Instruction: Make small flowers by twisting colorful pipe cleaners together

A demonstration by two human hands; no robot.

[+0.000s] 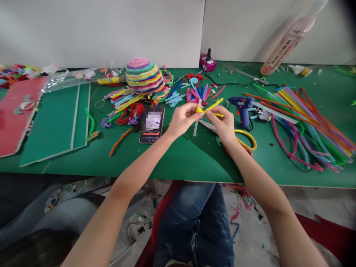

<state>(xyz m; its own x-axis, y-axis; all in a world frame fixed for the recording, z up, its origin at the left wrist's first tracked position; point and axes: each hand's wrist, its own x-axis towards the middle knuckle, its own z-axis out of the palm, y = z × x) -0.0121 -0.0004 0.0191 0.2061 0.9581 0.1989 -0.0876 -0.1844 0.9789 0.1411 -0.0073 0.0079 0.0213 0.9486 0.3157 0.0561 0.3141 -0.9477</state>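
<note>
My left hand (182, 119) and my right hand (222, 124) meet above the green table (180, 155), both pinched on a yellow pipe cleaner (211, 107). The pipe cleaner is wound around a thin white stick (196, 126) that hangs down between the hands. Its free yellow end points up to the right. Just behind the hands lies a pink and blue pipe-cleaner flower (198, 94).
A phone (152, 126) lies left of my hands, a blue glue gun (242, 107) to the right, and yellow-handled scissors (244, 139) under my right wrist. A striped dome (143, 76) and loose pipe cleaners sit behind; long pipe cleaners (311, 118) fan out at right. Green boards (55, 122) lie left.
</note>
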